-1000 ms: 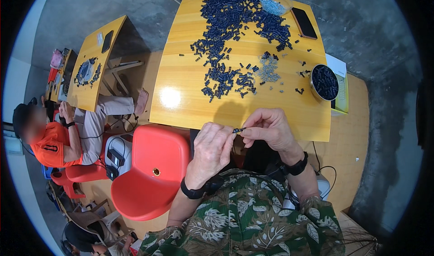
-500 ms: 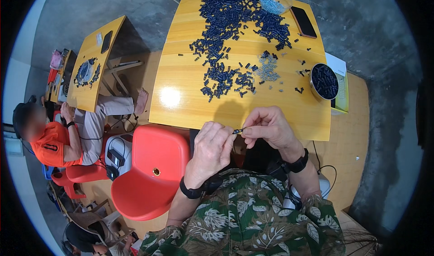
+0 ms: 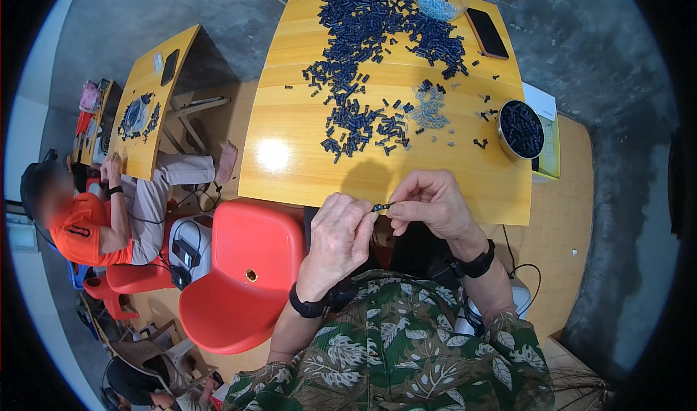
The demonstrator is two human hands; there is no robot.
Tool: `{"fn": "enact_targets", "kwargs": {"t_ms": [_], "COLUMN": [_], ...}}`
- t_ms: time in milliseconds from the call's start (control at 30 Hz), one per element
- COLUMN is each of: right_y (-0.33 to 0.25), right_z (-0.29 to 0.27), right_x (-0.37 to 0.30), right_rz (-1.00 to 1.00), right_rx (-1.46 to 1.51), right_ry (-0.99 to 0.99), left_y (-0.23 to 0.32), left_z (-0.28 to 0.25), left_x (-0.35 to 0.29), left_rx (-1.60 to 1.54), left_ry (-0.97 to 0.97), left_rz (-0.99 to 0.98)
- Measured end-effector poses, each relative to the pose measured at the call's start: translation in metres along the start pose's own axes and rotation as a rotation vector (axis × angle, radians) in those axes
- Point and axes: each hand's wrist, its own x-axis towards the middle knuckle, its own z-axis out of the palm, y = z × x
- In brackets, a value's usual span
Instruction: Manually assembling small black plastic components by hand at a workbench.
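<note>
Above my lap, just off the table's near edge, my left hand (image 3: 338, 231) pinches a small black cylindrical plastic part (image 3: 379, 208) between thumb and forefinger. My right hand (image 3: 432, 206) is closed in a pinch at the part's right end. Whatever sits between those right fingertips is too small to make out. Beyond my hands, many similar black parts (image 3: 356, 124) are strewn over the yellow wooden table (image 3: 465, 182). Beside them lies a small heap of clear or silvery little pieces (image 3: 430, 110). A metal bowl (image 3: 501, 141) filled with black parts stands at the right edge.
A clear bowl of pale bluish pieces (image 3: 438, 7) and a phone (image 3: 487, 33) lie at the far right of the table. To my left stands a red chair (image 3: 239, 266). A person in orange (image 3: 91, 226) sits farther left at another table (image 3: 149, 77).
My hands stay almost in place at the black part, which shows slightly more between my fingertips. At the left, the other person's hands have shifted a little.
</note>
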Motion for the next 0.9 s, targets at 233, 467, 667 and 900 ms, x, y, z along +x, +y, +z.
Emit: {"fn": "enact_targets", "kwargs": {"t_ms": [233, 467, 667, 900], "right_y": [0.002, 0.003, 0.013, 0.017], "right_z": [-0.003, -0.004, -0.01, -0.01], "right_x": [0.0, 0.001, 0.003, 0.0], "right_rz": [0.001, 0.024, 0.053, 0.016], "right_rx": [-0.006, -0.006, 0.181, 0.211], "right_ry": [-0.016, -0.031, -0.062, -0.061], "left_y": [0.0, 0.0, -0.001, -0.002], "left_z": [0.0, 0.0, 0.003, 0.003], "left_x": [0.0, 0.001, -0.001, 0.002], "left_rx": [0.048, 0.076, -0.002, 0.055], "left_ry": [-0.006, -0.021, -0.026, -0.056], "left_rz": [0.052, 0.092, 0.048, 0.088]}}
